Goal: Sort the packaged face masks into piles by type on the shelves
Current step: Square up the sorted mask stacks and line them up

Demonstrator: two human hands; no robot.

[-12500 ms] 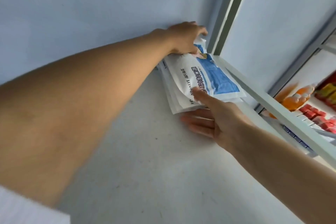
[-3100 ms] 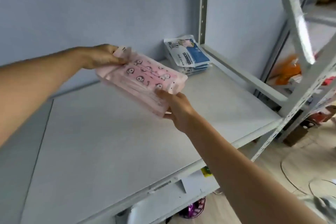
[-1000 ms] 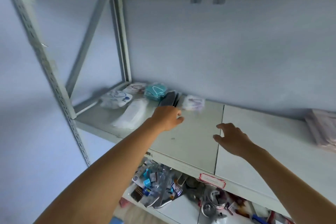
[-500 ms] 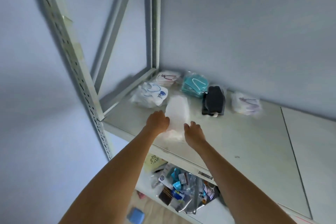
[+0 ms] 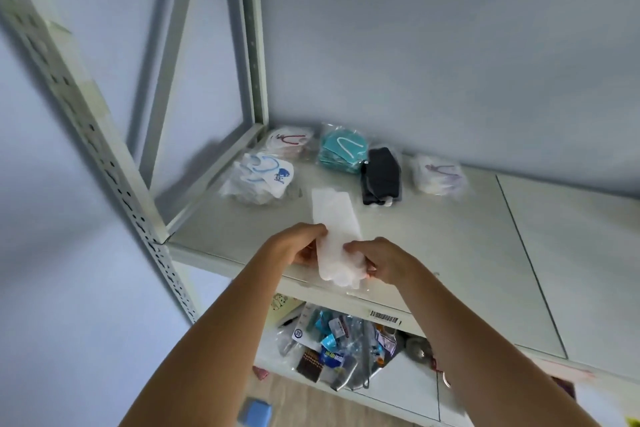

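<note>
Both hands hold a long white packaged mask (image 5: pixel 335 232) at the front edge of the white shelf (image 5: pixel 450 253). My left hand (image 5: pixel 300 243) grips its left side and my right hand (image 5: pixel 375 259) pinches its near right corner. Behind it lie other packs: a white one with blue loops (image 5: pixel 266 178), a white one with red loops (image 5: pixel 290 142), a teal pack (image 5: pixel 343 152), a black pack (image 5: pixel 381 177) and a white pack with purple loops (image 5: pixel 438 175).
A perforated metal upright (image 5: pixel 104 149) and a diagonal brace (image 5: pixel 173 55) frame the shelf's left end. On the lower shelf sits a heap of mixed small packets (image 5: pixel 339 347). A barcode label (image 5: pixel 384 316) is stuck on the shelf's front rim.
My view swung from the shelf's right end to its left end. The pink pack has left my hands. Both hands closed on the long white pack and drew it toward the front edge.
</note>
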